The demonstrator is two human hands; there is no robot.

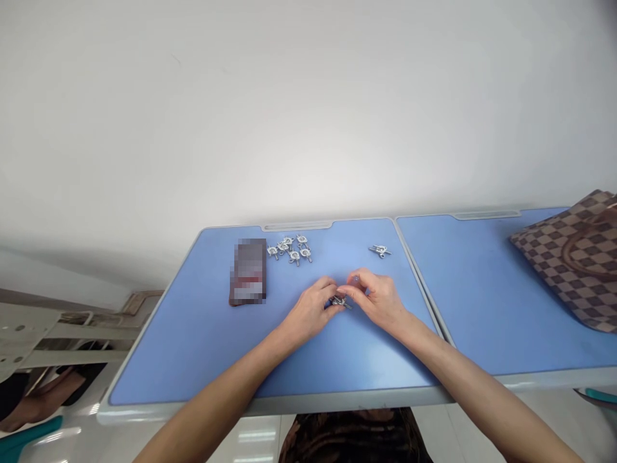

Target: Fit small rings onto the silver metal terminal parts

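Just above the blue desktop, my left hand [315,305] is closed on a small silver metal fitting [339,301], pinching it between thumb and fingers. My right hand [373,294] comes in from the other side, its thumb and fingers bent together at the fitting's upper edge. Whatever sits between the right fingertips is too small to make out. Several similar metal fittings with round openings and short bolts [294,257] lie in a loose group beyond my left hand. Another metal fitting [380,251] rests alone beyond my right hand.
A phone-like dark object [248,273], partly pixelated, lies left of the metal group. A second blue desk [482,302] adjoins on the right, bearing a checkered brown bag [578,257]. The white wall [308,116] rises behind both desks. Another person's limb [53,393] shows at lower left.
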